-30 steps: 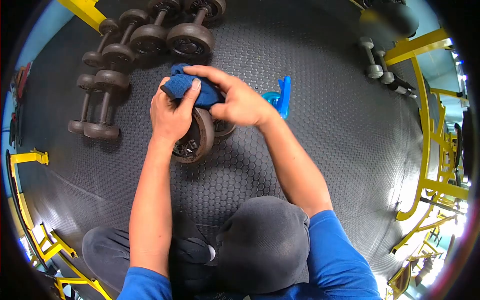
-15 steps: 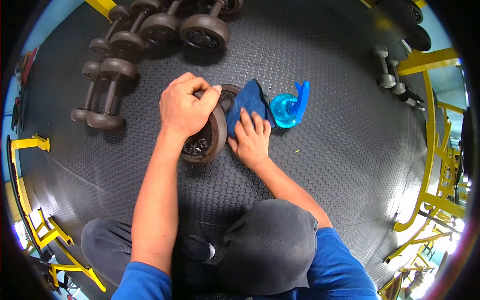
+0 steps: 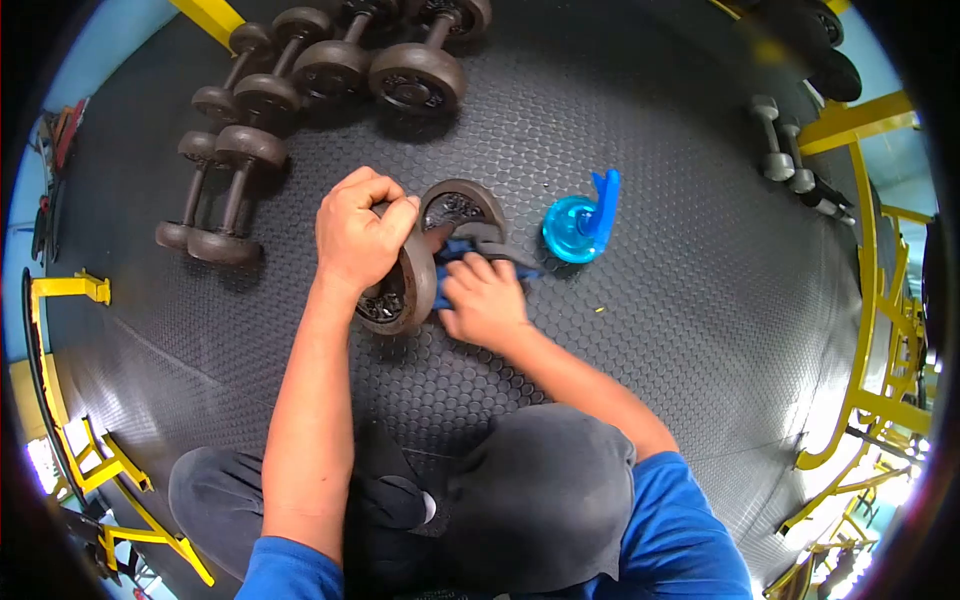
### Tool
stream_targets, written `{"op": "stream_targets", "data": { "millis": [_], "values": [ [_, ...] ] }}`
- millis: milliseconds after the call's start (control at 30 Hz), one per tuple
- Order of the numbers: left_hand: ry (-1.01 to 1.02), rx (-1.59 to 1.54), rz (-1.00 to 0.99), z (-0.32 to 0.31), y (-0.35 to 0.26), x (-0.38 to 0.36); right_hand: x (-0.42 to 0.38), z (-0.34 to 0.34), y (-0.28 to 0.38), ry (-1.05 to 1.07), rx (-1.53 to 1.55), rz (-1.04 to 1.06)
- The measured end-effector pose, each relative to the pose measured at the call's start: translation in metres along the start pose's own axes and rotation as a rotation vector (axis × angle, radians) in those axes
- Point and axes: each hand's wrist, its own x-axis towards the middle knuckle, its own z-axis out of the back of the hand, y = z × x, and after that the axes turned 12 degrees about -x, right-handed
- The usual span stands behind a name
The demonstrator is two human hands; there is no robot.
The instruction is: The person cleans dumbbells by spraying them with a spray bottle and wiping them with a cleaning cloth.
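A dark brown dumbbell (image 3: 408, 290) with round plate ends stands on the floor in front of my knees. My left hand (image 3: 362, 228) is closed over the top rim of its nearer left plate, thumb along the edge. In my right hand (image 3: 485, 300) is a bunched blue cloth (image 3: 445, 285) with a dark grey side, held against the dumbbell between its two ends. The fingers of that hand are slightly blurred, and they cover part of the cloth. Just right of the far plate stands a spray bottle (image 3: 570, 228) with clear blue liquid and a blue trigger head.
Several brown dumbbells (image 3: 415, 80) lie in rows at the upper left. Small grey dumbbells (image 3: 772, 140) rest at the upper right beside a yellow metal frame (image 3: 862, 250). More yellow framework (image 3: 65, 288) stands at the left. Black studded rubber matting (image 3: 660, 330) covers the floor.
My right hand has drawn the cloth left and down, from spread over the far plate to bunched at the dumbbell's middle. The far plate is now uncovered. My left hand keeps its hold.
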Motion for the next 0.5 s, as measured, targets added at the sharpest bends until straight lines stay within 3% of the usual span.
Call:
{"op": "stream_targets", "data": {
  "millis": [67, 100, 133, 200, 267, 367, 433, 500],
  "values": [
    [-0.007, -0.027, -0.064, 0.003, 0.006, -0.003, -0.005, 0.007, -0.025, 0.03, -0.079, 0.023],
    [0.004, -0.013, -0.102, 0.003, 0.007, -0.007, 0.009, 0.017, -0.031, -0.004, -0.102, -0.065],
    [0.009, -0.001, -0.147, 0.002, 0.008, -0.009, 0.03, 0.029, -0.037, -0.151, -0.055, -0.166],
    [0.021, 0.018, -0.24, 0.0, 0.002, -0.012, 0.069, 0.032, -0.052, -0.067, 0.048, -0.081],
    [0.066, -0.002, -0.269, -0.001, 0.001, -0.013, 0.099, 0.015, -0.059, 0.11, 0.137, 0.056],
    [0.149, 0.019, -0.328, 0.001, -0.001, -0.011, 0.159, 0.013, -0.06, 0.67, 0.073, 0.207],
    [0.196, 0.013, -0.371, 0.003, -0.003, -0.01, 0.177, -0.007, -0.045, 0.802, -0.071, 0.321],
    [0.27, 0.02, -0.43, 0.001, -0.006, -0.011, 0.172, -0.039, -0.029, 0.881, 0.031, 0.27]
  ]
}}
